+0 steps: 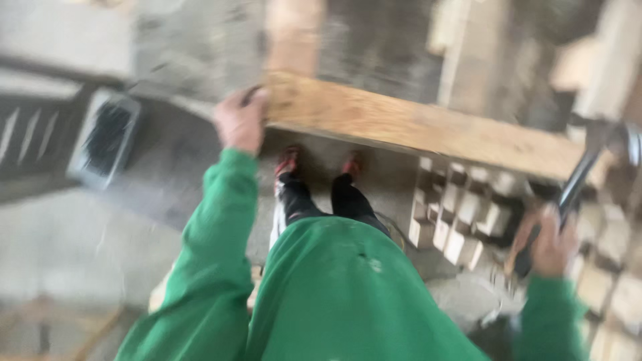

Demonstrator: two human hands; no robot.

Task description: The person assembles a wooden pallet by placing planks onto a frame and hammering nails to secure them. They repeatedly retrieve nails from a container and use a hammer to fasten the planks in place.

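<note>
Clamped on the near end of a wooden plank (428, 130), the left hand (241, 120) has its fingers wrapped over the plank's edge. Right hand (550, 246) is closed around the dark handle of a hammer (582, 180), whose metal head sits up at the plank's far end, touching or just over it; motion blur prevents a firmer reading.

Position of the plank: it runs crosswise in front of the person, from the left hand down and away to the hammer head, held above the floor. Directly below the plank, two shoes with red trim (319, 164) and dark trouser legs stand on a grey concrete floor (73, 247). Both arms wear green sleeves (214, 247), matching the green top that fills the lower middle of the view.

Below the plank and toward the hammer side, a cluster of small pale wooden blocks (455, 220) lies on the floor, arranged in rough rows; more blocks continue under the right hand. Beyond the plank, further pale timber pieces (468, 47) lie in a loose group. Beside the plank's left end, past the left hand, a flat grey-framed object with a dark centre (107, 137) rests on the floor; its kind cannot be determined. A dark slatted structure (33, 144) stands just beyond that object.

Whole view is heavily blurred; fine detail is not readable.
</note>
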